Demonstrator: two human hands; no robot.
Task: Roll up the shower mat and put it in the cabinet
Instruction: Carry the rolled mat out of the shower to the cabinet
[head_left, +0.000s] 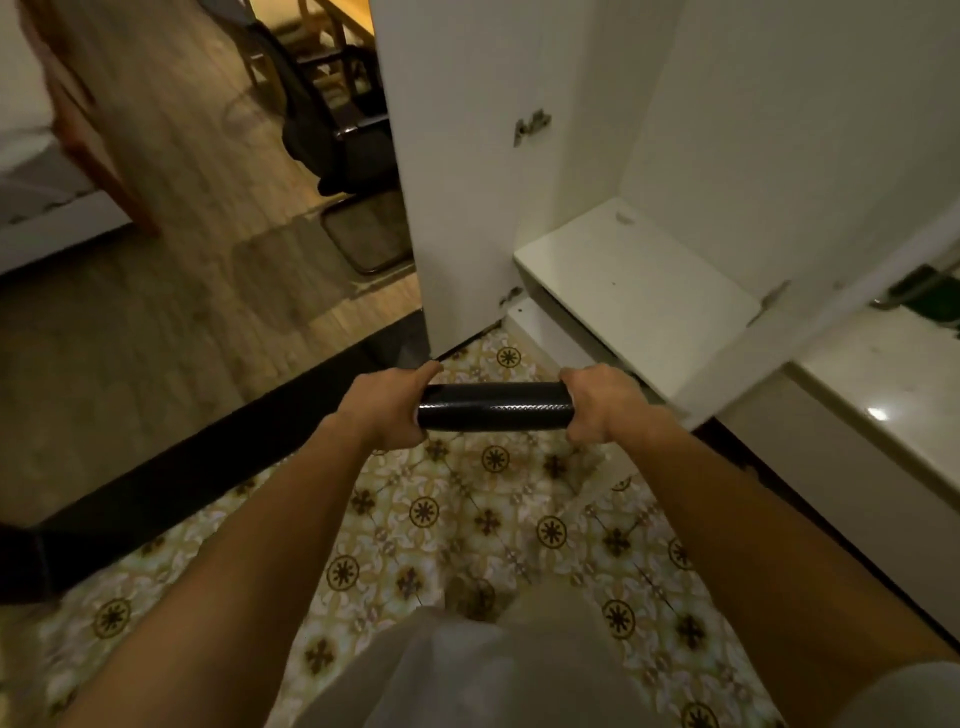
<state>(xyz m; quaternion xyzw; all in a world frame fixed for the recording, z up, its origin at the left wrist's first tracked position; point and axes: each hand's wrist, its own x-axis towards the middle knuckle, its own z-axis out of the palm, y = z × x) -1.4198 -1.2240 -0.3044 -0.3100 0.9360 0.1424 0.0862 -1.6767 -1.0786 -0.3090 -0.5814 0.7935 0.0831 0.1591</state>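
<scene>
Left hand (387, 408) and right hand (597, 402) clamp the mat's (496, 413) ends (so the roll stays tight); the cabinet (634, 283) stands open beyond the right grip.

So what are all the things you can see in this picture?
mat: one, black, rolled into a tube, held level above the tiled floor
cabinet: one, white, open, bare shelf ahead and to the right
door: one, white, swung open, left of the shelf
hinge: one, metal, on the door's inner face
tiled floor: one, cream and yellow with dark flowers, underfoot
wood floor: one, brown, next room at left
threshold: one, dark strip between the two floors
counter: one, pale and shiny, far right
chair: one, dark, blurry, top centre
left hand: one, gripping the mat's left end
right hand: one, gripping the mat's right end
</scene>
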